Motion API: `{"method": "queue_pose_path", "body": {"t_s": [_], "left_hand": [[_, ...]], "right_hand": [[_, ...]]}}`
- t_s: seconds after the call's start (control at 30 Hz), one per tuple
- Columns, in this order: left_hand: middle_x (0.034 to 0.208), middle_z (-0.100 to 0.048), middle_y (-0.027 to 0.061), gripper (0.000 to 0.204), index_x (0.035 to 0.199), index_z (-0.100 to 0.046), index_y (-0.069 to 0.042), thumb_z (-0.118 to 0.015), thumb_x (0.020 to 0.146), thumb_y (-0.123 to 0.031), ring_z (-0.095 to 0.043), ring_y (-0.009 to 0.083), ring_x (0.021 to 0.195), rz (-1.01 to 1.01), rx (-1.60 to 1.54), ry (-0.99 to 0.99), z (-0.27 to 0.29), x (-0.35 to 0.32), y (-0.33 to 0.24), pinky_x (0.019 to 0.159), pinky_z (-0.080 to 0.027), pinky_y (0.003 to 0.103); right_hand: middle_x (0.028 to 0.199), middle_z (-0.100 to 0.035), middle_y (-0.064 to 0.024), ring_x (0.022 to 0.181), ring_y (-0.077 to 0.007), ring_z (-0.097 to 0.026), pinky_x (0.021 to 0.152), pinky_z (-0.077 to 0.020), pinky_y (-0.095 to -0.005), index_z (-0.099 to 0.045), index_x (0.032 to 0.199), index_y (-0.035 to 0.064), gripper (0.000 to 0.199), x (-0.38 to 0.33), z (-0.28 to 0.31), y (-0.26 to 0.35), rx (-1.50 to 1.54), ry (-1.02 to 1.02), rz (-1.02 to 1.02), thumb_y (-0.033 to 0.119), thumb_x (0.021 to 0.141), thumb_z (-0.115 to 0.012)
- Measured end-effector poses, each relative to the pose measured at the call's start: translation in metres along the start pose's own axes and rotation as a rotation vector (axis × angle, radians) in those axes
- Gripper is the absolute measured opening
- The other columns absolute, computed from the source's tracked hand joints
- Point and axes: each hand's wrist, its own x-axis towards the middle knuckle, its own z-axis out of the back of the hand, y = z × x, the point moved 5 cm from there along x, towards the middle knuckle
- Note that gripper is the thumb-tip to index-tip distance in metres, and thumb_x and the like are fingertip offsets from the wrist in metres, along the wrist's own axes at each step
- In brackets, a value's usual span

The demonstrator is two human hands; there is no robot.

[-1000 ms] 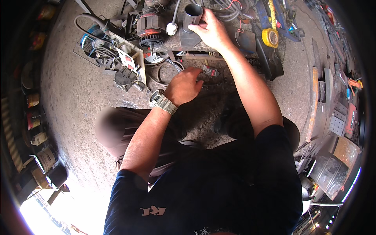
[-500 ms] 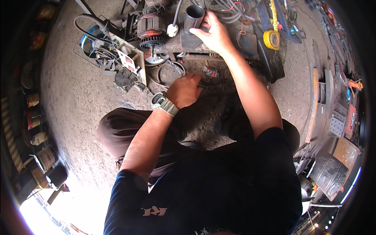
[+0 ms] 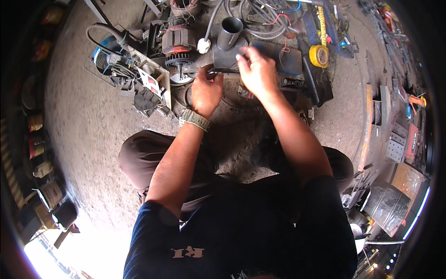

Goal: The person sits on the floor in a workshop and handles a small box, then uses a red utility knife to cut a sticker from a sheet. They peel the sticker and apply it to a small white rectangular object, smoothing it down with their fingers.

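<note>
— What carries the work here?
— A low bench (image 3: 203, 60) on grey concrete floor (image 3: 90, 109), metal pieces (image 3: 397, 144) strewn along the right; the pipe (image 3: 230, 38) stands upright on a plate (image 3: 224, 60) at the bench's near edge, a motor (image 3: 179, 39) to its left.
— And since the earlier view?
— The right hand (image 3: 259, 74) has left the pipe, fingers parted, nothing visibly held; the left hand (image 3: 206, 95) has risen to the near edge, fingers curled; whether they grip anything, I cannot tell.
</note>
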Motion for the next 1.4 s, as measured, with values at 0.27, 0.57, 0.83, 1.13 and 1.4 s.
{"method": "queue_pose_path", "body": {"t_s": [0.27, 0.57, 0.83, 1.13, 1.4], "left_hand": [[0.106, -0.077, 0.0130, 0.049, 0.143, -0.056, 0.006, -0.068, 0.099, -0.010, -0.070, 0.0137, 0.086, 0.051, -0.177, 0.074, -0.021, 0.009, 0.014, 0.075, -0.055, 0.028], [0.105, -0.079, 0.0205, 0.053, 0.142, -0.059, 0.000, -0.072, 0.094, -0.017, -0.078, 0.0313, 0.097, 0.066, -0.240, -0.018, -0.022, 0.008, 0.016, 0.088, -0.059, 0.040], [0.100, -0.077, 0.0207, 0.060, 0.137, -0.061, 0.002, -0.081, 0.087, -0.025, -0.075, 0.0376, 0.094, -0.055, 0.122, -0.035, -0.011, 0.004, -0.008, 0.088, -0.058, 0.045], [0.119, -0.060, 0.0261, 0.066, 0.120, -0.059, 0.006, -0.091, 0.076, -0.031, -0.064, 0.0445, 0.110, -0.165, 0.322, -0.113, -0.020, 0.008, -0.025, 0.095, -0.056, 0.048], [0.117, -0.057, 0.0273, 0.068, 0.119, -0.055, 0.006, -0.092, 0.076, -0.032, -0.064, 0.0472, 0.105, -0.213, 0.347, -0.188, -0.025, 0.012, -0.026, 0.088, -0.057, 0.051]], "right_hand": [[0.104, -0.077, -0.0244, 0.099, -0.0379, -0.076, 0.088, -0.0589, -0.0456, -0.065, 0.132, -0.0011, 0.047, -0.055, -0.066, -0.064, 0.274, 0.007, -0.524, 0.030, 0.097, -0.071], [0.104, -0.074, -0.0258, 0.101, -0.0473, -0.071, 0.088, -0.0573, -0.0503, -0.051, 0.150, 0.0010, 0.060, -0.047, -0.055, -0.016, 0.041, 0.074, -0.441, 0.027, 0.098, -0.069], [0.124, -0.068, -0.0153, 0.118, -0.0328, -0.061, 0.102, -0.0498, -0.0514, -0.071, 0.127, 0.0036, 0.036, 0.016, -0.005, 0.008, -0.466, 0.057, 0.206, 0.022, 0.097, -0.065], [0.158, -0.049, -0.0207, 0.150, -0.0371, -0.041, 0.123, -0.0302, -0.0498, -0.041, 0.156, 0.0032, 0.083, 0.038, -0.016, -0.025, -0.494, 0.324, 0.181, 0.035, 0.090, -0.079], [0.161, -0.046, -0.0177, 0.152, -0.0324, -0.039, 0.125, -0.0257, -0.0494, -0.041, 0.155, 0.0065, 0.099, 0.053, -0.018, -0.025, -0.484, 0.378, 0.138, 0.040, 0.076, -0.090]]}}
